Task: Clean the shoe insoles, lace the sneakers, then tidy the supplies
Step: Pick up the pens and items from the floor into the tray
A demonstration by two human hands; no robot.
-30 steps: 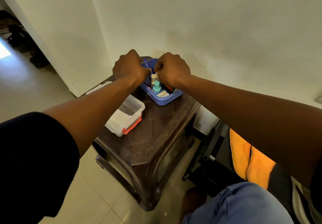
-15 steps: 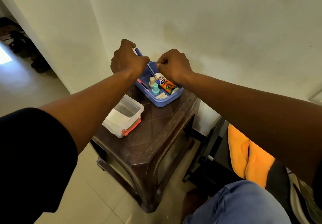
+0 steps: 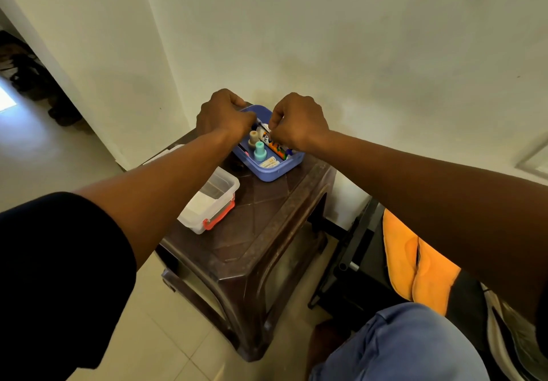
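Both hands are back down in the blue plastic tray (image 3: 268, 173) at the far corner of the brown plastic stool (image 3: 261, 232); 0.5 s ago they were raised w/ a blue pen. Left hand (image 3: 222, 119) is fisted, contents can't be told; right hand (image 3: 296, 122) pinches the orange-and-white tube (image 3: 271, 143) lying inside. Looks like the tidying stage, supplies going back in.

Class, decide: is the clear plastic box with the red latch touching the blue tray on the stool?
Apart. The head view shows bare brown stool top between the clear box and the blue tray.
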